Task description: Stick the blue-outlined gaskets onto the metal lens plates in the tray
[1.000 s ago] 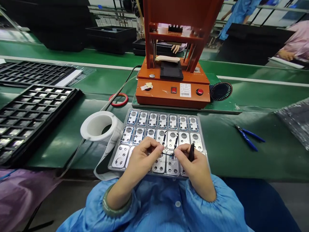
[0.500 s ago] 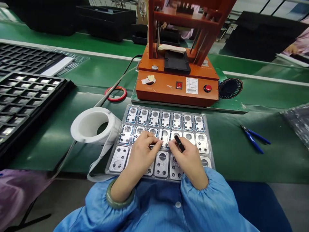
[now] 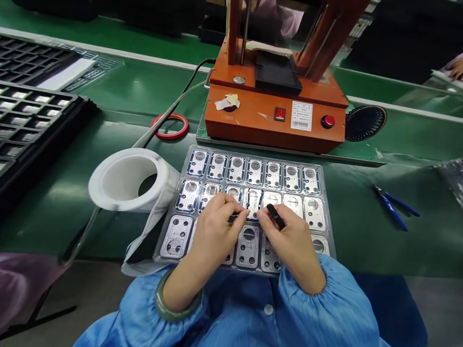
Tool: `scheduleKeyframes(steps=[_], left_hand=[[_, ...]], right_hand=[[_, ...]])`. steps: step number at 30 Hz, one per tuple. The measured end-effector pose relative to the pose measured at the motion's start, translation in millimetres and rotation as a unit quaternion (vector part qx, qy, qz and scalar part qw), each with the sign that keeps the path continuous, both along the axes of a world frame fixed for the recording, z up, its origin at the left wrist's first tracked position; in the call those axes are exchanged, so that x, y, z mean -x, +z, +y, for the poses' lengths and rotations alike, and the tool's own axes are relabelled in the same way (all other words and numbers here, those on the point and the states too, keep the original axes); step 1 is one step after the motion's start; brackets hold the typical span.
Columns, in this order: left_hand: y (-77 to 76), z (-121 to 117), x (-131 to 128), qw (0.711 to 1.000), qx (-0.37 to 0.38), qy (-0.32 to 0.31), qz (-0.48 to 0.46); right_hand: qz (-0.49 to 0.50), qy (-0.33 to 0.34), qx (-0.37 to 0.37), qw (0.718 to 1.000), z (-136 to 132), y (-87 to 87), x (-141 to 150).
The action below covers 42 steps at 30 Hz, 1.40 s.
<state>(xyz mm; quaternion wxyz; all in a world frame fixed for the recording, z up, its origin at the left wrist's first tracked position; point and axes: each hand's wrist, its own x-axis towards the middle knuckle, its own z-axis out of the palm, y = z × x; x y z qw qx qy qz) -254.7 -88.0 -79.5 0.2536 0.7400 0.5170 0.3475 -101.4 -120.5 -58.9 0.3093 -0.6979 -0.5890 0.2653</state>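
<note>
A: Plate colours?
B: Silver metal plates: far row edged blue, near row bare silver.
A: Beyond them?
B: Orange-red press base, red button, green bench mat; blue-handled pliers at right.
A: Nearest?
B: Black tweezers, bright blue sleeve, mottled green bangle.

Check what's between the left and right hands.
In the head view, silver metal plates set in the clear plastic tray lie between the left hand and the right hand, which grips a black tool.
</note>
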Motion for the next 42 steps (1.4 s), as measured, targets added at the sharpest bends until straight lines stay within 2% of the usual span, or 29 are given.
scheduleKeyframes(steps=[42], left_hand=[[-2.6, -0.1, -0.6, 0.999, -0.038, -0.007, 0.012]], right_hand=[[-0.035, 0.01, -0.029, 0.999, -1.0, -4.5, 0.5]])
